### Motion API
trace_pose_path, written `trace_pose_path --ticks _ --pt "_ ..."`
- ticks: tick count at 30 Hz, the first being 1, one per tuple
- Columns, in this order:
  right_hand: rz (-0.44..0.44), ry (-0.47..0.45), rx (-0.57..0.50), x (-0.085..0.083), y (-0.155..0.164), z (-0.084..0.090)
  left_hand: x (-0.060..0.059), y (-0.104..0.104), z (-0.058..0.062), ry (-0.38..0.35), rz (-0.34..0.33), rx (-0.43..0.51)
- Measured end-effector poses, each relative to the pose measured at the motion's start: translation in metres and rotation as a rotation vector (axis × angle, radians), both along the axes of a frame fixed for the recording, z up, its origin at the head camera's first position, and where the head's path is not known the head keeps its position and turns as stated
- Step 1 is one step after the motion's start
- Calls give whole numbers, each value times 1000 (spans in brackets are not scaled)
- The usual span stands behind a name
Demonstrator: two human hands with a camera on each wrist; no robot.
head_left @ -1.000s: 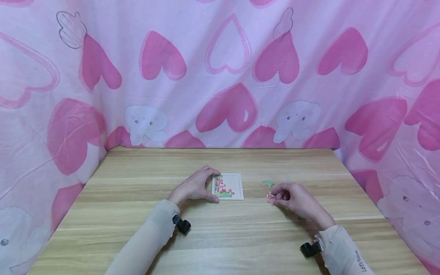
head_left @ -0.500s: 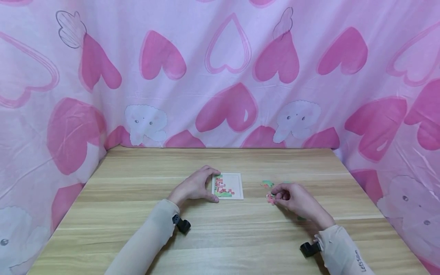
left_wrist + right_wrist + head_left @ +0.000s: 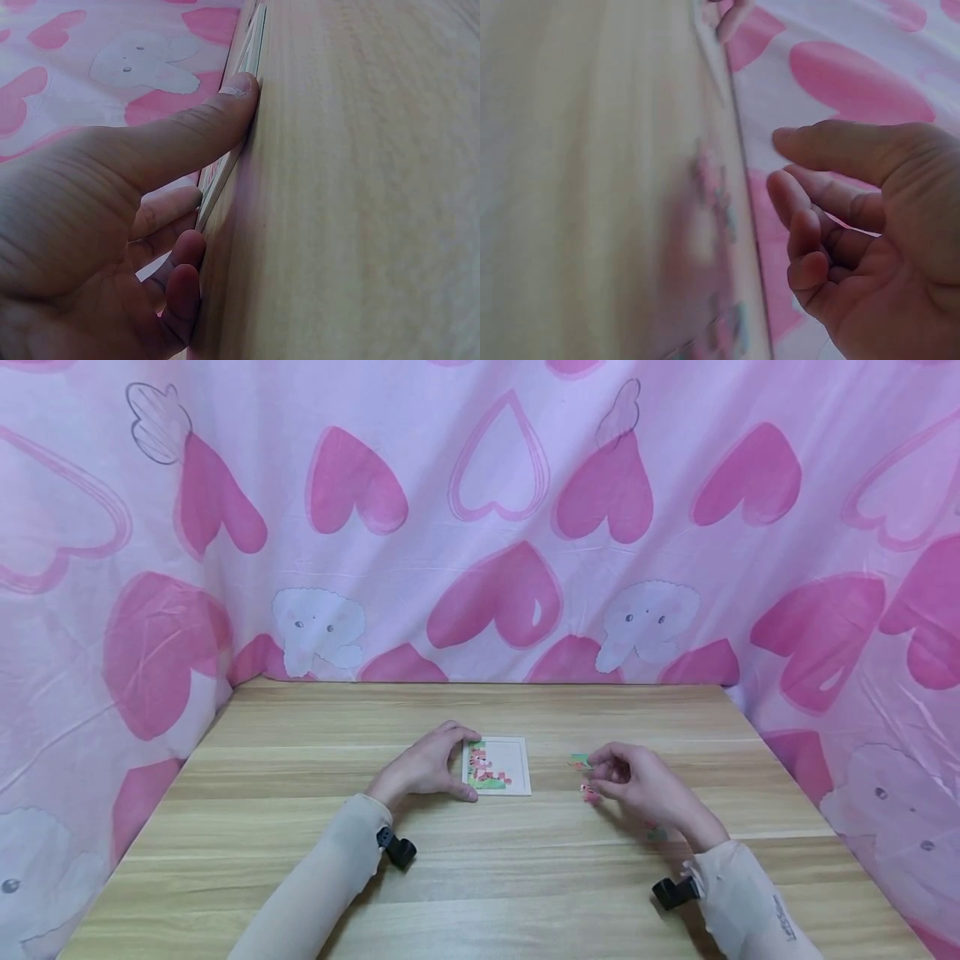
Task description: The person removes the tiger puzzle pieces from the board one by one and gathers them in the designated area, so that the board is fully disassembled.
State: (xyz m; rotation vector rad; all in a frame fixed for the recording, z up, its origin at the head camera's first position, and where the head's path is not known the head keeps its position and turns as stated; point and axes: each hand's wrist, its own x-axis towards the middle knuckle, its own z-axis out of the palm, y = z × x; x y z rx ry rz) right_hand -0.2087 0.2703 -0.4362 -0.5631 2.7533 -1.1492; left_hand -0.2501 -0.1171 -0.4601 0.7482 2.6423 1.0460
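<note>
The left hand (image 3: 423,770) grips the left edge of the white-framed rectangular puzzle board (image 3: 498,766) (thumb and fingers curled round it) on the wooden table (image 3: 480,868). The right hand (image 3: 637,785) hovers loosely curled, holding nothing, over small pink and green puzzle pieces (image 3: 587,791).

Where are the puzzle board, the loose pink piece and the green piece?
puzzle board (image 3: 514,758): head view, its bare white part.
loose pink piece (image 3: 587,792): head view, its middle.
green piece (image 3: 578,762): head view, its middle.

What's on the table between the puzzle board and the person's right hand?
Mostly bare wood; only loose puzzle pieces lie by the right hand, right of the puzzle board, in the head view.
</note>
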Motion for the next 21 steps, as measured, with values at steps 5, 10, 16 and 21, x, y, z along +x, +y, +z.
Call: trace_pose_path --ticks 5,10,16,21 --pt "-12 100 -51 -10 -12 16 0 1 0 -12 7 2" --pt "-26 148 -60 -19 -30 31 1 1 0 -17 16 5" --pt "11 146 -145 -25 -55 42 0 0 0 -13 21 7" --pt "35 135 -185 -28 -76 41 1 0 0 -18 15 15"
